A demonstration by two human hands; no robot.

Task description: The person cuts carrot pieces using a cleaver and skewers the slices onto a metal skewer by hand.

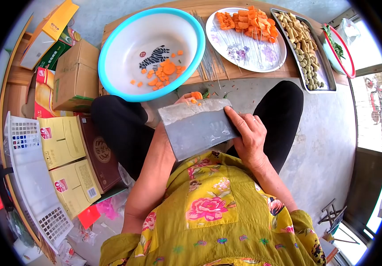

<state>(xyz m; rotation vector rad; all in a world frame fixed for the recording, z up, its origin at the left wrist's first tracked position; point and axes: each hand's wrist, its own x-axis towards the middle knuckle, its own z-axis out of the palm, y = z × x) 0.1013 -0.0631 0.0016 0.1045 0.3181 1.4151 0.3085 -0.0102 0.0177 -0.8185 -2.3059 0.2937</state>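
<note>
One basin (126,46) (blue-rimmed) holds orange carrot pieces (168,68).

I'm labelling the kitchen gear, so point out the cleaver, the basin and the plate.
Cleaver (201,129): head view, middle of the blade's flat side.
Basin (121,53): head view, bare inner wall, left side.
Plate (280,55): head view, bare edge, right side.

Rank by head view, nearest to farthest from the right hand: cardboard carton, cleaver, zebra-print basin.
1. Cleaver: held in the right hand.
2. Zebra-print basin: ahead, to the left.
3. Cardboard carton: farther left, past the basin.
</note>
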